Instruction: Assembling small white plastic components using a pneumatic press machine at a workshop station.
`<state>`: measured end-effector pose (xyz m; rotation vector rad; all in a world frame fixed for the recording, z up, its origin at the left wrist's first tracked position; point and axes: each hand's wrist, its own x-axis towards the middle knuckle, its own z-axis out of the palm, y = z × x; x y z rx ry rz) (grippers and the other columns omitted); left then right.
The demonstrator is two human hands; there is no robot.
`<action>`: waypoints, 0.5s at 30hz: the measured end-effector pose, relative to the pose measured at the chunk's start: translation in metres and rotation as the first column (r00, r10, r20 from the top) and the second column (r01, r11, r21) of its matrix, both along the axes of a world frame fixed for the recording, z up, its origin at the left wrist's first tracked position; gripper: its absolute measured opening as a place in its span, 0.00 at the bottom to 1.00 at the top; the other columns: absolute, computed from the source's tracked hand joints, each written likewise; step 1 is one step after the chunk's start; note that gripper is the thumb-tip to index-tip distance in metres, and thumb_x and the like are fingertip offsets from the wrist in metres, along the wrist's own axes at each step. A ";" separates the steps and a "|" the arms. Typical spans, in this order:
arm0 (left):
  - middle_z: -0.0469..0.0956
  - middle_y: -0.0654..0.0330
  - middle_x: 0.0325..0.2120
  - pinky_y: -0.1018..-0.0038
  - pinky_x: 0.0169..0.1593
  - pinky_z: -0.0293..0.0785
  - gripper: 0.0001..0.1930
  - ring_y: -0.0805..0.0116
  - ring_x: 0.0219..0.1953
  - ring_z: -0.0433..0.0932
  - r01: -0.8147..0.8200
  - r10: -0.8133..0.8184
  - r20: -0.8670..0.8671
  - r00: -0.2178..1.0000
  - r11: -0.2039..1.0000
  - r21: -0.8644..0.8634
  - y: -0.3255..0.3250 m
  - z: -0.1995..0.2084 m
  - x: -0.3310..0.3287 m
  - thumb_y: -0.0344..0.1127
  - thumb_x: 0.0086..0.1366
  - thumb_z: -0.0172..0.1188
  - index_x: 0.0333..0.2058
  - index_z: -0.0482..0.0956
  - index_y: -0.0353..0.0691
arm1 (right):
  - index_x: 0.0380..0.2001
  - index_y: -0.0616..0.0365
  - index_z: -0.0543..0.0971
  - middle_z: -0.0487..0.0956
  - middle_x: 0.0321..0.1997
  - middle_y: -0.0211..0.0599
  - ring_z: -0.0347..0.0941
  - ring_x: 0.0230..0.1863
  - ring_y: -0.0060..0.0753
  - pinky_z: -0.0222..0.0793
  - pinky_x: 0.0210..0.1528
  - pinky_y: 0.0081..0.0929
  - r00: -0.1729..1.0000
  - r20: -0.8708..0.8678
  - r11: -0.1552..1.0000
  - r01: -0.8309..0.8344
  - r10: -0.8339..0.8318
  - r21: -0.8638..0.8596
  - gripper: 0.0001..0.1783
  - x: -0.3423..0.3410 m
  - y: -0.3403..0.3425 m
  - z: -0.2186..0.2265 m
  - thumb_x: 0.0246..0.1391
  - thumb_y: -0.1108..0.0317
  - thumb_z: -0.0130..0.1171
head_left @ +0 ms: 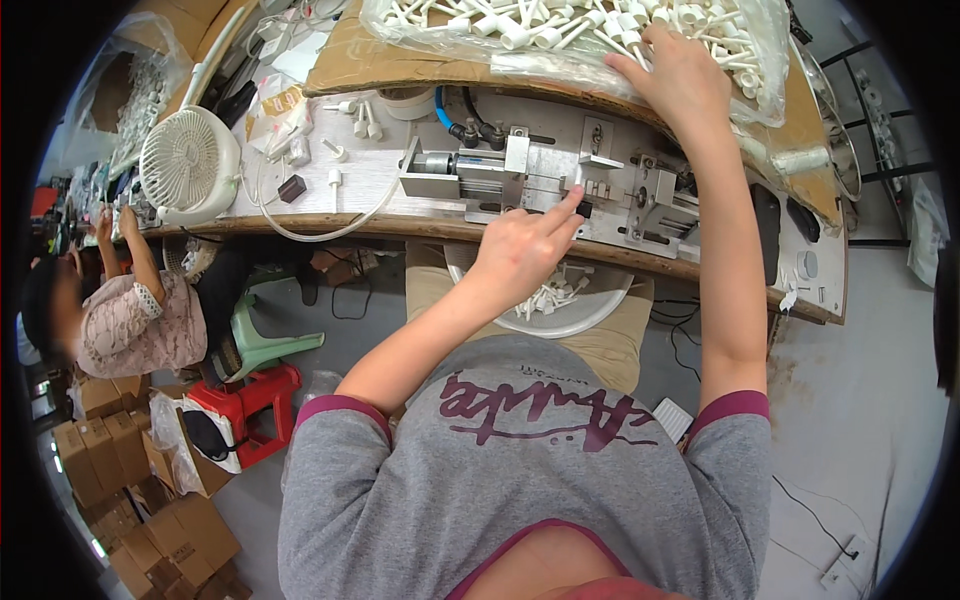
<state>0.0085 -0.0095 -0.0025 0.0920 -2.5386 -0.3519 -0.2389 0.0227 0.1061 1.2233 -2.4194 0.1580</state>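
My left hand (530, 248) is at the metal bench fixture (515, 160), its index finger stretched to a small white plastic part (578, 174) there. Another of its fingers lies apart, lower down by the fixture's front. Whether the fingertip presses the part or only touches it is hard to see. Farther up, my right hand (685, 80) reaches into a heap of white plastic parts (530, 28), each with a thin stem and a cup-like head. Its thumb and index finger are spread at the heap's near edge; the other fingers are partly hidden.
The heap lies in clear plastic on a cardboard sheet (420, 68). A white fan (190, 165) and a few loose parts stand left on the bench. In my lap is a basin (590, 318) of white parts. At far left another person (140, 310) works.
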 end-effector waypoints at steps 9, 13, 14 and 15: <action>0.81 0.49 0.50 0.73 0.25 0.73 0.09 0.68 0.17 0.76 -0.019 0.026 0.044 0.999 0.988 -0.155 0.003 -0.004 -0.012 0.31 0.55 0.61 0.35 0.84 0.38 | 0.36 0.49 0.83 0.83 0.35 0.34 0.79 0.40 0.41 0.76 0.39 0.40 0.968 -0.134 0.960 -0.234 0.214 -0.156 0.08 0.009 0.016 -0.004 0.54 0.62 0.59; 0.80 0.47 0.51 0.73 0.25 0.74 0.08 0.67 0.17 0.77 0.010 -0.008 0.018 1.000 0.995 -0.104 0.006 -0.011 -0.015 0.30 0.53 0.60 0.31 0.84 0.36 | 0.39 0.53 0.83 0.81 0.38 0.37 0.78 0.40 0.45 0.74 0.40 0.38 0.969 -0.006 0.950 -0.242 0.246 -0.198 0.09 0.004 0.032 -0.009 0.59 0.64 0.60; 0.80 0.47 0.52 0.73 0.25 0.74 0.08 0.67 0.17 0.77 0.001 0.001 0.016 1.000 0.995 -0.104 0.007 -0.013 -0.013 0.31 0.52 0.60 0.31 0.83 0.36 | 0.40 0.54 0.83 0.81 0.38 0.38 0.78 0.39 0.45 0.74 0.40 0.38 0.962 -0.018 0.942 -0.269 0.272 -0.201 0.09 0.006 0.033 -0.010 0.60 0.64 0.60; 0.79 0.47 0.52 0.73 0.25 0.74 0.08 0.67 0.17 0.77 -0.003 0.004 0.012 1.000 0.995 -0.098 0.008 -0.013 -0.011 0.31 0.51 0.60 0.31 0.83 0.36 | 0.40 0.55 0.83 0.81 0.37 0.39 0.78 0.39 0.45 0.74 0.40 0.37 0.956 -0.031 0.936 -0.291 0.291 -0.198 0.09 0.008 0.033 -0.010 0.60 0.64 0.60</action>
